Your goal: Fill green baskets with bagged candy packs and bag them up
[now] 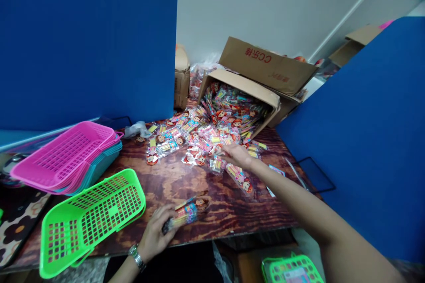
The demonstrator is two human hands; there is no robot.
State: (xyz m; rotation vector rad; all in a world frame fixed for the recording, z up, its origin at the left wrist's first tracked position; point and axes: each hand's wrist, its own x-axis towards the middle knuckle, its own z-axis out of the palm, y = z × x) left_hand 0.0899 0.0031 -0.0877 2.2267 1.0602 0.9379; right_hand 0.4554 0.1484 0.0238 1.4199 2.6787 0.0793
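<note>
My left hand [157, 233], with a metal watch on its wrist, is closed around a small stack of clear packets of coloured sticks [189, 213] near the table's front edge. Cartoon heads show on the packets' ends. Farther off, my right hand [237, 155] reaches into a loose heap of the same packets [202, 135], fingers pinched together at the heap's near side. What lies between those fingertips is partly hidden. One single packet [239, 177] rests just below the right hand. The heap spills from a tipped cardboard box [245, 80] full of packets.
A bright green basket [114, 209] sits at the left, beside stacked pink baskets [66, 154] and teal baskets [106, 159]. Blue panels [86, 44] stand on both sides. Another green basket [292, 267] is below the table edge. A second carton [181, 77] stands at the back.
</note>
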